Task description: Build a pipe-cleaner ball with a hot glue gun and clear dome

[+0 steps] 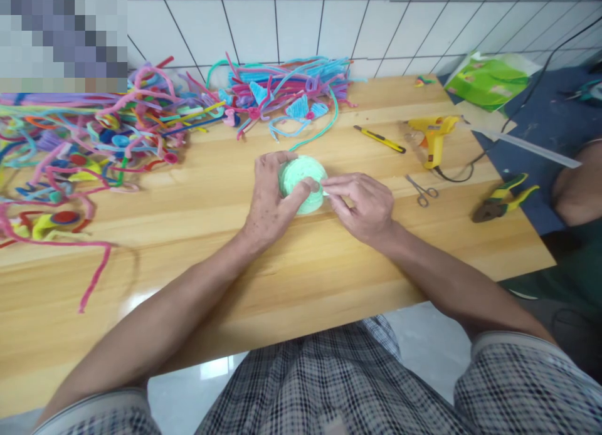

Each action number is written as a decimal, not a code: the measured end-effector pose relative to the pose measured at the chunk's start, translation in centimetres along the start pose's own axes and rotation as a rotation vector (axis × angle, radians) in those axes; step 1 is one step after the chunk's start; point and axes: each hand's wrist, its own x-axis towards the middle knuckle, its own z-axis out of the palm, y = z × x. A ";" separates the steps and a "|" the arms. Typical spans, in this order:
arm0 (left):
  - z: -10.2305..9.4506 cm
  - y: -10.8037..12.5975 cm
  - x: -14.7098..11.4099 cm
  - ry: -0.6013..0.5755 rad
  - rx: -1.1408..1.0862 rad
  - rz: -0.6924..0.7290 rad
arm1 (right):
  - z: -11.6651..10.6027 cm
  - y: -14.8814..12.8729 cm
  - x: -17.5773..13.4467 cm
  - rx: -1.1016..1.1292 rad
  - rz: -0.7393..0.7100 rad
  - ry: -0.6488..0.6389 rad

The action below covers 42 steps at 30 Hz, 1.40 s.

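Note:
A round, mint-green coil of fuzzy pipe cleaner [303, 168] sits just above the wooden table, in front of my body. My left hand [277, 197] wraps its left side, with the thumb pressed across the top and the fingers behind. At the coil's right edge, my right hand [360, 203] pinches a thin pale-green end between thumb and forefinger. The underside of the coil is hidden.
Heaped pipe cleaners [113, 146] cover the table's left and back. To the right lie a yellow utility knife [380, 139], a glue gun [433, 140], small scissors [422, 190] and pliers [503, 200]. Another person's arm [580, 184] rests beyond the right edge.

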 end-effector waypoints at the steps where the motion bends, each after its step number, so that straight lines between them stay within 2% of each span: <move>1: 0.0 -0.1 0.0 -0.012 -0.028 -0.016 | 0.0 0.0 0.0 -0.005 0.000 -0.009; 8: -0.3 -0.8 0.2 -0.100 -0.169 -0.079 | 0.2 0.2 0.2 0.054 -0.085 0.058; 14: -0.7 -0.7 0.6 -0.156 -0.198 -0.081 | 0.3 0.6 0.1 0.053 -0.048 0.038; 23: -0.6 -0.8 0.3 -0.115 -0.145 -0.027 | 0.4 0.6 -0.1 0.043 -0.038 0.017; 30: 0.1 -0.6 -0.3 -0.059 -0.114 -0.031 | 0.5 0.8 -0.1 0.049 -0.084 0.076; 36: -0.2 -0.5 -0.2 -0.106 -0.156 -0.077 | 0.3 0.7 -0.2 0.044 -0.071 0.037; 42: -0.4 -1.0 0.0 -0.141 -0.121 0.001 | 0.4 0.8 -0.1 0.017 -0.057 0.041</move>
